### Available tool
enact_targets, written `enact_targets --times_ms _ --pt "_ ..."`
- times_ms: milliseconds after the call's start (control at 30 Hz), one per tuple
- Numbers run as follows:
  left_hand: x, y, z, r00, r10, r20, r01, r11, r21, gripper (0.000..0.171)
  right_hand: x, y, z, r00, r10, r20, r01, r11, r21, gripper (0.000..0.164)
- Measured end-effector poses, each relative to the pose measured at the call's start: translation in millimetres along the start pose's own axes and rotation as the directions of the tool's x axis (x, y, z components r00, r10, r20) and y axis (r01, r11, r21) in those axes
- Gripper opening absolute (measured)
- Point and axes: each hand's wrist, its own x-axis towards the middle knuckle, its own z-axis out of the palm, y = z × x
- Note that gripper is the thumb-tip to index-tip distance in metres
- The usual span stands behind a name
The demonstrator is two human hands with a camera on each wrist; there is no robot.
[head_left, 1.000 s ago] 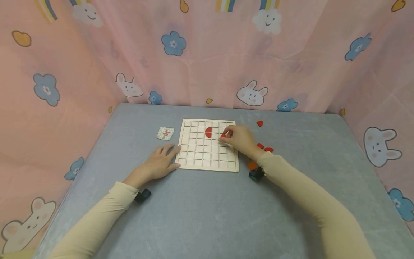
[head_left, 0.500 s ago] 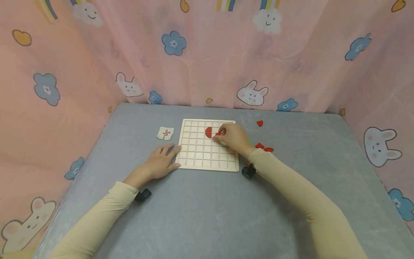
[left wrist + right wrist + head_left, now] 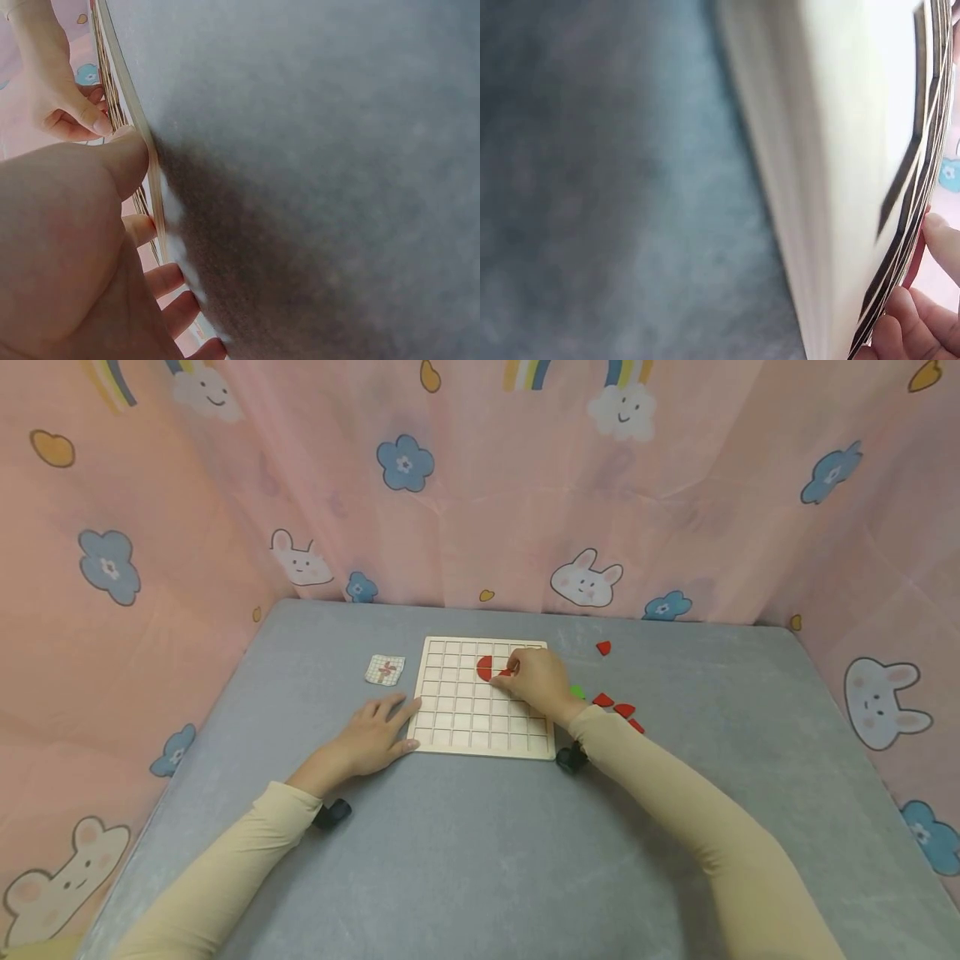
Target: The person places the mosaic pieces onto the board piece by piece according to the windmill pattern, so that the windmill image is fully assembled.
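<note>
A pale wooden board [image 3: 461, 718] marked with a grid of squares lies flat on the grey table. My left hand [image 3: 366, 740] rests at its left side, fingers spread, with thumb and fingertips against the edge. On the board's upper middle, red pieces [image 3: 484, 668] form a left half-disc. Just to the right of it, my right hand [image 3: 543, 683] pinches another red piece [image 3: 506, 673] between thumb and fingers, close over the grid. In the right wrist view, this red piece [image 3: 916, 262] shows as a thin edge between the fingertips.
Left of the board lies a small card [image 3: 386, 670] printed with a red pinwheel pattern on a grid. Right of it are a green piece [image 3: 577, 692] and several loose red pieces [image 3: 624, 710], one [image 3: 603, 647] farther back. A pink patterned curtain [image 3: 465, 518] surrounds the table.
My right hand has moved left across the board with the red piece, up to the half-disc. Its shift uncovers the green piece and another red one. My left hand stays put.
</note>
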Motion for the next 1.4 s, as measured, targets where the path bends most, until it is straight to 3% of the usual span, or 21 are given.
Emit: enact_targets --times_ms 367,500,600,700,1400 --pt "0.9 -1.2 1.2 1.0 -0.006 0.001 0.006 1.0 0.013 0.067 0 2 -1 1.0 0.007 0.02 -0.007 1.0 0.018 0.043" --pt "1.3 -1.2 1.6 1.0 -0.011 0.008 0.011 1.0 0.006 0.067 7 14 -8 0.994 0.004 0.108 -0.02 0.989 0.145 0.041" --pt "0.8 -1.3 1.4 1.0 -0.01 0.006 0.01 1.0 0.004 0.067 12 23 -17 0.979 -0.023 0.203 -0.028 0.969 0.246 0.04" --pt "0.4 -2.0 1.7 1.0 -0.008 0.0 0.008 1.0 0.005 0.067 13 27 -21 0.968 -0.046 0.248 -0.031 0.954 0.298 0.038" --pt "1.4 -1.9 1.9 1.0 -0.011 0.007 0.011 1.0 0.001 0.067 12 34 -11 0.982 -0.013 0.186 -0.054 0.936 0.349 0.025"
